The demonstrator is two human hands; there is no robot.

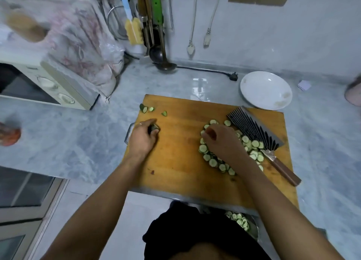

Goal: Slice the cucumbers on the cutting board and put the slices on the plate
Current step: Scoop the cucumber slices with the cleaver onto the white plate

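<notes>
Grey marble table (78, 146) runs along a pale wall, with a wooden board (181, 162) lying at its near edge. Behind the board's far right corner sits a white plate (254, 91), holding no slices. Below the board's near edge, partly hidden by the person's dark clothing, a metal bowl (254, 230) holds cucumber slices. A heap of slices (213, 162) lies on the right half of the board, touching the cleaver (254, 131), which rests flat with its wooden handle pointing toward the near right. The right hand (220, 140) hovers over the heap, fingers curled loosely; whether it pinches a slice cannot be told. The left hand (143, 136) rests on the board's left edge, fingers curled round a dark cucumber stub (154, 127). Three small end pieces (151, 109) lie near the far left corner. A microwave (48, 84) stands left, with a plastic bag (84, 41) on it. Ladles and utensils (154, 25) hang on the wall behind, and a black plug (233, 76) lies near the plate.
</notes>
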